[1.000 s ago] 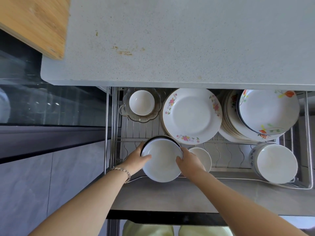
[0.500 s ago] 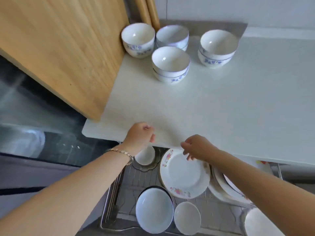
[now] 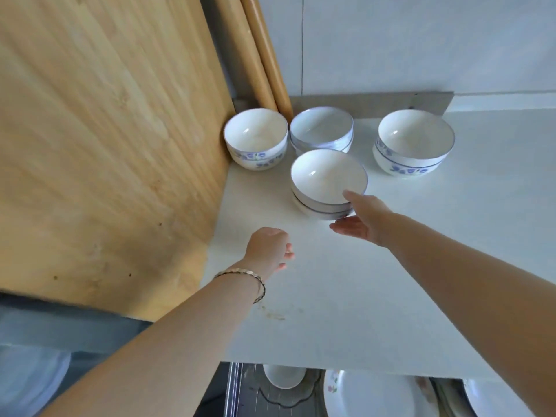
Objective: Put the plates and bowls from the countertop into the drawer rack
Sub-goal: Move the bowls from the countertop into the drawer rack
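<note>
Your right hand [image 3: 365, 219] meets glossy glazed ceramic bowls [image 3: 328, 183]; the countertop [image 3: 391, 266] beneath looks matt, the board [image 3: 105, 145] leftward grained wood.

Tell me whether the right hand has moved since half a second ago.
Yes. The right hand has moved from the countertop's front edge, above the drawer, back across it to the nearest stack of bowls, fingers open at its side.

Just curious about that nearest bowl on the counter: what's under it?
At least one more bowl, nested beneath the nearest bowl; only its rim shows. The right hand covers part of the stack.
</note>
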A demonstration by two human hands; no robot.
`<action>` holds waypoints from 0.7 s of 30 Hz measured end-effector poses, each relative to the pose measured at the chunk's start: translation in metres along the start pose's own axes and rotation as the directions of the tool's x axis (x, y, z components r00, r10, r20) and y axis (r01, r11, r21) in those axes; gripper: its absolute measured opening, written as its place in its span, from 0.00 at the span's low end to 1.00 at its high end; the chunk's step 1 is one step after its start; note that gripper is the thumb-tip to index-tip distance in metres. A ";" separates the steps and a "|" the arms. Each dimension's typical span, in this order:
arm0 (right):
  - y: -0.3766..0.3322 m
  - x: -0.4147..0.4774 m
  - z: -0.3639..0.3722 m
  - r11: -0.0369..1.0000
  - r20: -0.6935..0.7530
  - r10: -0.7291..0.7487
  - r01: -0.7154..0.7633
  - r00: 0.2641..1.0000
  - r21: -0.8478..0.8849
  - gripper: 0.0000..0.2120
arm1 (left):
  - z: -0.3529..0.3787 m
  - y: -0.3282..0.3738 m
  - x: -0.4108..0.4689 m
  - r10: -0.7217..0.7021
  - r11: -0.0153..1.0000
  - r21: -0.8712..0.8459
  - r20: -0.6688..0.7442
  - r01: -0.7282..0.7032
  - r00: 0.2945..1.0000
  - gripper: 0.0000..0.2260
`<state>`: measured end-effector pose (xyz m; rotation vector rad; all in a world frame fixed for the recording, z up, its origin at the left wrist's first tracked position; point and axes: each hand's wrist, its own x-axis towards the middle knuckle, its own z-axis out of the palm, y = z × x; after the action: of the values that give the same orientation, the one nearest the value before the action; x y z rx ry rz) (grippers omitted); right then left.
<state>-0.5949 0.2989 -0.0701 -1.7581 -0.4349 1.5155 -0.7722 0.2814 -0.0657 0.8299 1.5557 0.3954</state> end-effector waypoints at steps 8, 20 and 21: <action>0.026 -0.022 -0.019 0.995 -0.076 -0.073 0.067 0.994 -0.079 0.10 | 0.011 0.005 -0.003 0.144 0.990 -0.016 0.015 -0.144 0.989 0.25; 0.136 -0.208 -0.208 0.896 0.053 -0.073 0.089 0.996 -0.435 0.12 | 0.129 -0.077 -0.137 0.172 0.823 0.462 0.353 -0.331 0.920 0.02; 0.147 -0.223 -0.225 0.883 0.048 -0.071 0.085 0.996 -0.461 0.13 | 0.142 -0.091 -0.150 0.175 0.799 0.486 0.377 -0.355 0.910 0.02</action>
<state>-0.4670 -0.0226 -0.0223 -2.0475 -0.9372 1.4622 -0.6643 0.0839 -0.0451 1.4997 1.2544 -0.0020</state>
